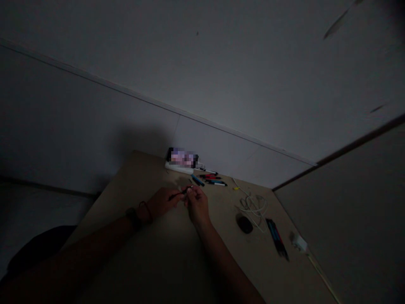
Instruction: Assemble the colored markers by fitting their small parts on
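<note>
In the dim light my left hand (163,202) and my right hand (198,205) meet over a pale wooden desk (158,177). Between them is a thin dark pen (176,196), held by the fingers of both hands. Its exact shape is hard to make out in the gloom. A loose group of coloured pens (210,179) lies just beyond my right hand, not touching it. My left wrist wears a dark watch (133,218) and a thin cord bracelet (146,212).
A white box (179,168) with a blurred dark object on it stands at the desk's far corner against the wall. To the right lie a coiled white cable (253,207), a dark oval object (244,224), a bundle of dark pens (277,238) and a white plug (299,242).
</note>
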Demonstrator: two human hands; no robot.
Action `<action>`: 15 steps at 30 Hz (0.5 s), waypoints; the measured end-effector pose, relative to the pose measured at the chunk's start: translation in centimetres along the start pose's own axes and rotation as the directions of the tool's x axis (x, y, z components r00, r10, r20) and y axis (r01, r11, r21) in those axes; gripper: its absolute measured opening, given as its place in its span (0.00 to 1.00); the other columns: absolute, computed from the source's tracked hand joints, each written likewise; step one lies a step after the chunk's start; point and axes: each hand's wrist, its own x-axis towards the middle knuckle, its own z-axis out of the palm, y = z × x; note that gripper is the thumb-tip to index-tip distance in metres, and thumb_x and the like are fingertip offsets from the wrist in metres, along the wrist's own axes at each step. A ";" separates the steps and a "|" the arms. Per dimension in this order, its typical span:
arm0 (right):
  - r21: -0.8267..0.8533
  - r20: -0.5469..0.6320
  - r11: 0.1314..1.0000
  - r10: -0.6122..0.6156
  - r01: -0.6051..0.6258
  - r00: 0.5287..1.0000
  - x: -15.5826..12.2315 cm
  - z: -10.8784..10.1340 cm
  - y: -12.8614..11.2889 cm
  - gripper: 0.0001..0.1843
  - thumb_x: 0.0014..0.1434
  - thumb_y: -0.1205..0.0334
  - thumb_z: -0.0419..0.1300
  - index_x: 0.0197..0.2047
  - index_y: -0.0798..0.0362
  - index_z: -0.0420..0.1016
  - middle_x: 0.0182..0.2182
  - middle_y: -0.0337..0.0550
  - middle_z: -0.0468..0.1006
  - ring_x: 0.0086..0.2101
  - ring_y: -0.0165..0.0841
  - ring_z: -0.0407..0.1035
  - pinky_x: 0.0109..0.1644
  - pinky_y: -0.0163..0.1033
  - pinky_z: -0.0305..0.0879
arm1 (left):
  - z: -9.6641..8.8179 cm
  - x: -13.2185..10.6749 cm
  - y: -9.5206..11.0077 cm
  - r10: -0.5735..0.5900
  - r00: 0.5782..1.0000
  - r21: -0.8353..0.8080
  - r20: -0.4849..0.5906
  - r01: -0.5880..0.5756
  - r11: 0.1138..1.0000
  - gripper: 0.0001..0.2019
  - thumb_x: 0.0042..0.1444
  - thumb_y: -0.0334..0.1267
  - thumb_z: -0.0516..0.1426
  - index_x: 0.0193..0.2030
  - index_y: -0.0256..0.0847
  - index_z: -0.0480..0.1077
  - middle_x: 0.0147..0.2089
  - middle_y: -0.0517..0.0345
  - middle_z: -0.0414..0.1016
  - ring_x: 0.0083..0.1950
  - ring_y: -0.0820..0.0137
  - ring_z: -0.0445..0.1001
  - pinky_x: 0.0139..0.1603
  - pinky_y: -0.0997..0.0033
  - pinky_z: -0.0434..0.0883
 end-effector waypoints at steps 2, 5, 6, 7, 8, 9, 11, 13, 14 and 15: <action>0.007 -0.006 1.000 0.003 -0.003 1.000 0.0 0.1 0.0 0.20 0.54 0.46 0.71 0.40 0.52 0.77 0.34 0.43 0.84 0.19 0.24 0.63 0.23 0.32 0.60 | 0.0 0.0 0.1 0.007 1.000 -0.006 0.002 -0.007 1.000 0.19 0.69 0.44 0.52 0.28 0.39 0.72 0.24 0.61 0.73 0.28 0.72 0.71 0.33 0.72 0.62; 0.028 -0.011 1.000 0.013 -0.013 1.000 0.0 0.2 0.0 0.20 0.53 0.46 0.72 0.39 0.52 0.76 0.34 0.42 0.84 0.19 0.24 0.62 0.22 0.32 0.59 | 0.0 -0.1 0.2 0.017 1.000 -0.008 0.000 -0.017 1.000 0.19 0.69 0.44 0.51 0.29 0.39 0.72 0.25 0.60 0.73 0.28 0.72 0.71 0.33 0.72 0.62; 0.029 -0.011 0.999 0.014 -0.014 1.000 0.0 0.1 0.0 0.20 0.53 0.45 0.72 0.39 0.52 0.76 0.34 0.42 0.84 0.19 0.24 0.62 0.22 0.32 0.59 | 0.0 -0.1 0.2 0.020 1.000 -0.006 -0.002 -0.020 1.000 0.19 0.69 0.44 0.51 0.29 0.39 0.72 0.25 0.60 0.73 0.28 0.72 0.71 0.33 0.72 0.62; 0.027 -0.010 1.000 0.014 -0.014 1.000 0.0 0.1 0.0 0.20 0.53 0.45 0.72 0.39 0.52 0.76 0.34 0.42 0.84 0.19 0.25 0.62 0.22 0.32 0.59 | 0.0 -0.1 0.1 0.022 1.000 -0.003 -0.005 -0.022 1.000 0.19 0.69 0.44 0.51 0.29 0.39 0.73 0.24 0.60 0.73 0.28 0.72 0.70 0.32 0.72 0.62; 0.025 -0.008 1.000 0.013 -0.012 1.000 0.0 0.1 0.0 0.20 0.53 0.45 0.72 0.39 0.52 0.77 0.34 0.42 0.84 0.19 0.25 0.62 0.22 0.32 0.59 | 0.1 -0.1 0.1 0.024 1.000 -0.002 -0.007 -0.024 1.000 0.20 0.69 0.44 0.51 0.29 0.39 0.73 0.24 0.60 0.73 0.28 0.72 0.70 0.32 0.72 0.62; 0.023 -0.007 1.000 0.011 -0.011 1.000 0.0 0.1 0.1 0.20 0.53 0.45 0.72 0.39 0.52 0.77 0.33 0.42 0.84 0.19 0.25 0.62 0.22 0.33 0.59 | 0.1 -0.1 0.1 0.025 1.000 -0.001 -0.008 -0.025 1.000 0.20 0.69 0.45 0.51 0.29 0.39 0.73 0.24 0.60 0.73 0.28 0.72 0.70 0.32 0.72 0.62; 0.020 -0.006 1.000 0.011 -0.011 1.000 0.0 0.0 0.1 0.20 0.54 0.46 0.72 0.40 0.52 0.77 0.33 0.41 0.84 0.19 0.25 0.62 0.22 0.33 0.59 | 0.1 -0.1 0.0 0.022 1.000 -0.002 -0.007 -0.022 1.000 0.19 0.69 0.45 0.51 0.29 0.39 0.73 0.24 0.60 0.73 0.28 0.72 0.70 0.32 0.72 0.62; 0.024 -0.004 1.000 0.010 -0.010 1.000 0.0 0.0 0.2 0.20 0.54 0.46 0.72 0.40 0.52 0.77 0.33 0.41 0.83 0.19 0.25 0.62 0.23 0.33 0.59 | 0.1 -0.1 0.0 0.013 1.000 -0.005 0.001 -0.013 1.000 0.19 0.69 0.45 0.52 0.29 0.39 0.73 0.25 0.60 0.74 0.28 0.72 0.71 0.32 0.72 0.63; 0.024 -0.002 1.000 0.009 -0.009 1.000 0.0 0.0 0.2 0.20 0.54 0.46 0.72 0.40 0.52 0.77 0.32 0.40 0.83 0.19 0.25 0.62 0.23 0.33 0.59 | 0.1 -0.1 0.0 0.009 1.000 -0.007 0.004 -0.009 1.000 0.19 0.69 0.44 0.52 0.29 0.39 0.74 0.25 0.60 0.74 0.28 0.72 0.71 0.33 0.72 0.63; 0.023 0.000 1.000 0.009 -0.009 1.000 0.0 0.0 0.2 0.20 0.54 0.46 0.72 0.39 0.52 0.77 0.32 0.40 0.83 0.19 0.25 0.62 0.23 0.33 0.60 | 0.1 -0.1 0.0 0.005 1.000 -0.006 0.006 -0.005 1.000 0.19 0.69 0.44 0.52 0.30 0.39 0.74 0.25 0.60 0.74 0.28 0.72 0.72 0.33 0.72 0.63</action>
